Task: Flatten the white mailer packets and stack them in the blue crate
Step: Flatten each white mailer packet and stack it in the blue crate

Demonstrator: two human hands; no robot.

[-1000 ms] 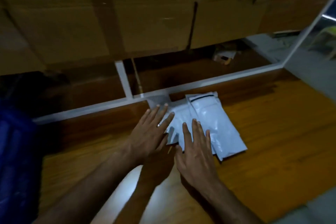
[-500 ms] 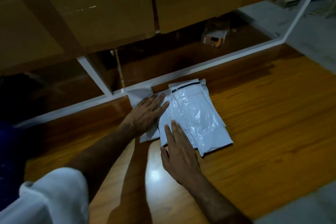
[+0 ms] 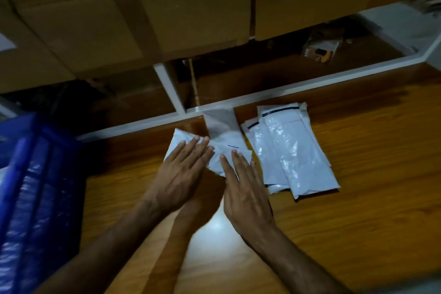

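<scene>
A white mailer packet [image 3: 223,148] lies on the wooden table [image 3: 358,210] near its far edge. My left hand [image 3: 182,174] presses flat on the packet's left part with straight fingers. My right hand [image 3: 245,191] lies flat on its right part, fingers straight too. To the right sits a loose pile of white mailer packets [image 3: 288,150], overlapping one another. The blue crate [image 3: 33,186] stands at the left edge of the view, its inside not clearly visible.
Large cardboard boxes [image 3: 167,12] fill the space behind the table. A white frame rail [image 3: 310,83] runs along the table's far edge, with a small box [image 3: 319,51] on the floor beyond. Bare wood extends to the right and toward me.
Both hands have pulled one packet leftward away from the pile and now lie flat on it. The view has shifted, bringing the blue crate into sight at the left.
</scene>
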